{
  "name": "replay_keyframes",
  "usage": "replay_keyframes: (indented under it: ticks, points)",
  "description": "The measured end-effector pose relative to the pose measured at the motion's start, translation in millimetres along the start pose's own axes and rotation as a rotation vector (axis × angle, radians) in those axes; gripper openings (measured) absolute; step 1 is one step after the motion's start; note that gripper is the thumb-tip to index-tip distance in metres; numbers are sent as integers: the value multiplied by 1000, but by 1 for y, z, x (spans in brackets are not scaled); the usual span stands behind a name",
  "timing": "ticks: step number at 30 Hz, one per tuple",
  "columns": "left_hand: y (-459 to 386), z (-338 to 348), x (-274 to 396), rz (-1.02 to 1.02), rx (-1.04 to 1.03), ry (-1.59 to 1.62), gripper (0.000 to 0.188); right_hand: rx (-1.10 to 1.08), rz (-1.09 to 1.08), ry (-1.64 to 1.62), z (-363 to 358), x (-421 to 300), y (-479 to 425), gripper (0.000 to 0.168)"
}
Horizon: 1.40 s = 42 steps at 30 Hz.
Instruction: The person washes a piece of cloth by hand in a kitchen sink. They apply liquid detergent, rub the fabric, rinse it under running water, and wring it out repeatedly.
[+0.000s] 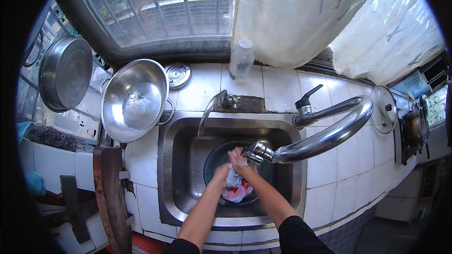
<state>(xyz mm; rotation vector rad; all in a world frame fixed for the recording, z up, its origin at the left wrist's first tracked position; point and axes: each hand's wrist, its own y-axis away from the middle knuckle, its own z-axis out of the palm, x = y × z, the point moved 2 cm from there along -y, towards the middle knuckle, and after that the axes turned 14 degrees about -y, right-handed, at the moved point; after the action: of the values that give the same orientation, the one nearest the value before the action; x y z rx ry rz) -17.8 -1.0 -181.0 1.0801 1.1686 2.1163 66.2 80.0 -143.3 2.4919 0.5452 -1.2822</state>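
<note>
A dark round basin point(210, 164) sits inside the stainless steel sink point(187, 183). Over it, my left hand point(221, 177) and my right hand point(240, 164) grip a white and grey cloth point(233, 178) between them. Red and pink fabric point(239, 193) lies below the cloth, at the near side of the basin. The head of the large chrome faucet point(259, 152) is just above my right hand and covers part of it, with water apparently falling beside it. My fingertips are partly hidden in the cloth.
A thin curved tap point(208, 113) reaches over the sink's back left. A two-handled steel wok point(136, 102), a round metal lid point(177, 76) and a plastic bottle point(242, 61) stand behind. The faucet lever point(309, 98) and a glass lid point(383, 111) are at right.
</note>
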Motion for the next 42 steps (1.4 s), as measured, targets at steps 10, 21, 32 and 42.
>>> replay_keyframes:
  ticks: [10,21,32,42]
  points:
    - [-18,-22,-4,395,287,-257,34,-70,-8,31,16,45,10,28]
    - [2,-19,-18,-42,-83,249,35,-2,-409,46,10,-74,48,25]
    - [77,6,26,472,410,-1346,22,10,-212,479,-156,-103,-16,30]
    - [147,26,56,786,463,-1230,15,168,-113,1384,-250,-146,-91,27]
